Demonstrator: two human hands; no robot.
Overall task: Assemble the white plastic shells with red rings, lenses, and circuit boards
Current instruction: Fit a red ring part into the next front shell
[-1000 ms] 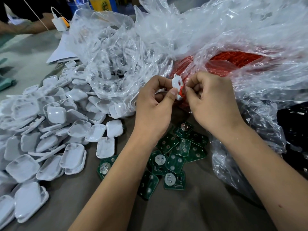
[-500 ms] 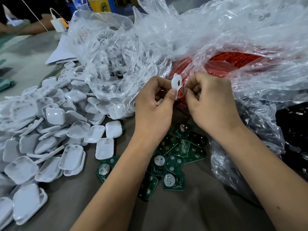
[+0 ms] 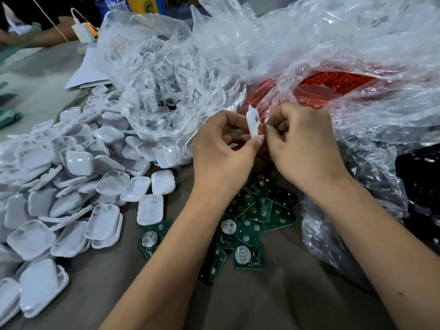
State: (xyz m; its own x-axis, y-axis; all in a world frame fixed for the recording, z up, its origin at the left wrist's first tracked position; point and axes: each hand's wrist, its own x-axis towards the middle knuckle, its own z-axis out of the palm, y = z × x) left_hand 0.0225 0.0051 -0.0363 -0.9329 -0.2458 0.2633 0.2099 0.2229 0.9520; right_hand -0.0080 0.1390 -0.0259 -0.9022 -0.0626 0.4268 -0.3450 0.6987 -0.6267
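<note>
A heap of white rounded-square plastic shells (image 3: 71, 186) is spread over the left of the grey table (image 3: 262, 301). Behind it, a clear plastic bag (image 3: 154, 75) of further shells is seen. At centre, one small white plastic shell (image 3: 252, 122), held upright on edge, is pinched by the left hand (image 3: 223, 151). A red ring (image 3: 262, 128) is pinched against it by the curled fingers of the right hand (image 3: 302, 148). Green circuit boards (image 3: 250, 225) lie beneath the hands. A bag of red rings (image 3: 333, 86) is noted on the right.

A white charger block (image 3: 83, 32) with its cable lies at the far tabletop (image 3: 262, 306) edge, near white paper sheets (image 3: 88, 75) and a yellow cup (image 3: 142, 4).
</note>
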